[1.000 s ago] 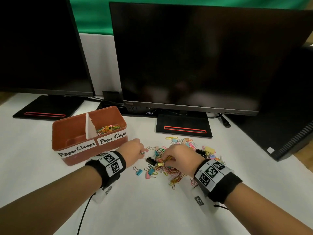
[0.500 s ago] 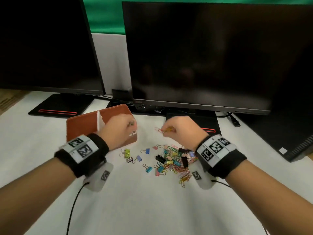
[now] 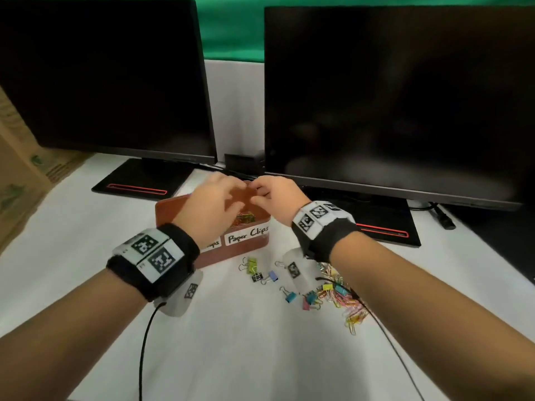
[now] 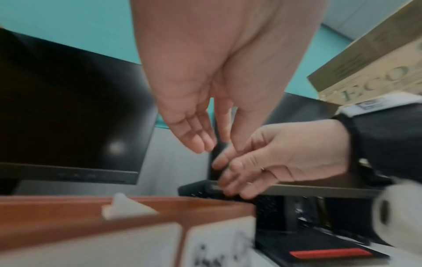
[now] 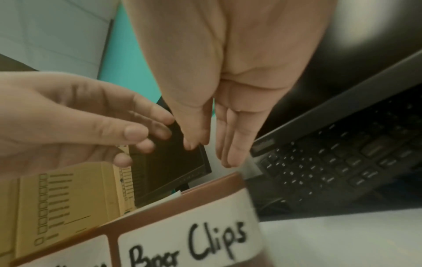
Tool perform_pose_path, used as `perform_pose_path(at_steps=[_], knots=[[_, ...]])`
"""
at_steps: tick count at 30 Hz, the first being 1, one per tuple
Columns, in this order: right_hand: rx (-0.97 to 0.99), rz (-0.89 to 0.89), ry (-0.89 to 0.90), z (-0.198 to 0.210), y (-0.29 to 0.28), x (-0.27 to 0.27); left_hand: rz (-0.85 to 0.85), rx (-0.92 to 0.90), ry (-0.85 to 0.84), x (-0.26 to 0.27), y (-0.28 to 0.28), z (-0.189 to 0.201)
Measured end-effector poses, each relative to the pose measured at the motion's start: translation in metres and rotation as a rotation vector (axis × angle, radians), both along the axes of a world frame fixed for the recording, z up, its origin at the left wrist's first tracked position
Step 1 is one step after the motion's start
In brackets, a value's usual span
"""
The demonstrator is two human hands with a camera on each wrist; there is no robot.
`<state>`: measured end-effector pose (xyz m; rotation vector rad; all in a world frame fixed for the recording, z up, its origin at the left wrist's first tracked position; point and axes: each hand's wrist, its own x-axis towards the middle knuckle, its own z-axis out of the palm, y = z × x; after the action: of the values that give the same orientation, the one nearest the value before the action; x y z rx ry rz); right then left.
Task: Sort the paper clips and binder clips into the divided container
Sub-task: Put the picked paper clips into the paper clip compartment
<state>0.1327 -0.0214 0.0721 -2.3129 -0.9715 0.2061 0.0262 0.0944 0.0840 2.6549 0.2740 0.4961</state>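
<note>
Two dark monitors [image 3: 399, 96] set along the table's far edge, brown divided container [image 3: 231, 250] placed before them, left hand [image 3: 212, 204] and right hand [image 3: 275, 195] held over it with fingers loosely spread, nothing seen gripped, clip pile [image 3: 335, 296] left right of the container.
</note>
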Motion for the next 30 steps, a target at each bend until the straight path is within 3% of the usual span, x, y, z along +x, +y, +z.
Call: perform_pose_path(at_steps=[3,7,12,16,23,25,27,30], knots=[[0.033,-0.035,-0.009,-0.007,-0.048,0.001,-0.203,-0.087,0.121,-0.008,-0.035,-0.017],[-0.198,0.022,0.049,-0.026,-0.118,-0.016,-0.392,-0.112,0.422,-0.005,-0.079,-0.058],[-0.439,0.174,0.084,-0.052,-0.165,-0.041,-0.439,0.003,0.596,0.0,-0.111,-0.088],[-0.445,0.192,0.051,-0.064,-0.173,-0.044,-0.376,-0.028,0.534,0.007,-0.116,-0.098],[-0.489,0.05,-0.05,-0.068,-0.183,-0.035,-0.217,-0.328,0.419,0.004,-0.092,-0.09],[-0.481,-0.004,-0.063,-0.069,-0.188,-0.031,-0.167,-0.26,0.383,0.002,-0.081,-0.087],[-0.469,-0.051,-0.092,-0.068,-0.191,-0.03,-0.151,-0.079,0.338,0.0,-0.074,-0.085],[-0.473,-0.061,-0.109,-0.066,-0.193,-0.032,-0.257,0.023,0.294,-0.002,-0.081,-0.083]])
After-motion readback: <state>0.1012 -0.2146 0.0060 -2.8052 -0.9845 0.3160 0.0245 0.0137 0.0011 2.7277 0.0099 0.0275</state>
